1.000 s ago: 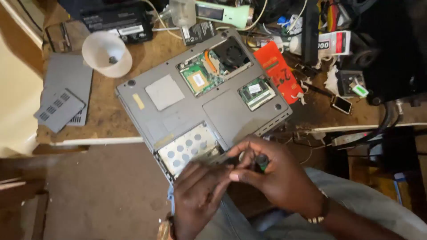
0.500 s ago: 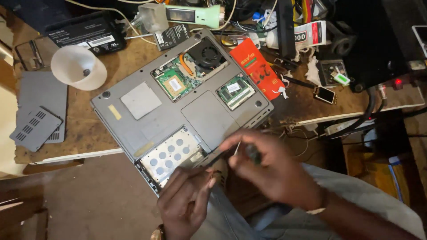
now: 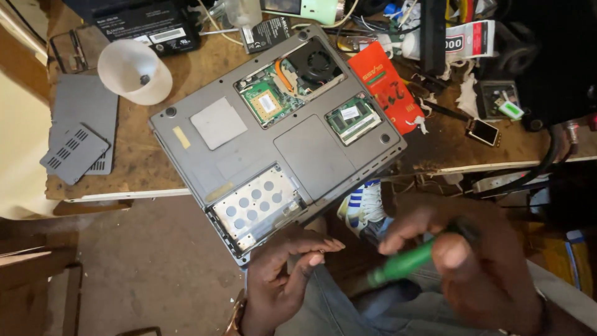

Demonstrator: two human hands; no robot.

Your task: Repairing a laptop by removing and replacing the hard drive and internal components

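A grey laptop (image 3: 249, 149) lies upside down on the wooden bench, its corner hanging over the front edge. Several covers are off, so the green boards, the fan and a perforated drive bay (image 3: 255, 202) show. My left hand (image 3: 283, 274) hovers just below that corner, its fingertips pressed together against the thumb; I see nothing clearly between them. To its right, apart from the laptop and blurred by motion, my right hand (image 3: 485, 267) grips a green-handled screwdriver (image 3: 404, 261) over my lap.
Two grey cover panels (image 3: 78, 143) lie at the bench's left end beside a white funnel (image 3: 134, 71). A black battery (image 3: 149, 25) sits at the back, with a red packet (image 3: 385, 87), cables and small parts (image 3: 484, 132) to the right. My shoe (image 3: 364, 208) shows under the bench edge.
My hands were together at the laptop's near corner; they have drawn apart. The right hand has carried the screwdriver down and to the right, away from the laptop.
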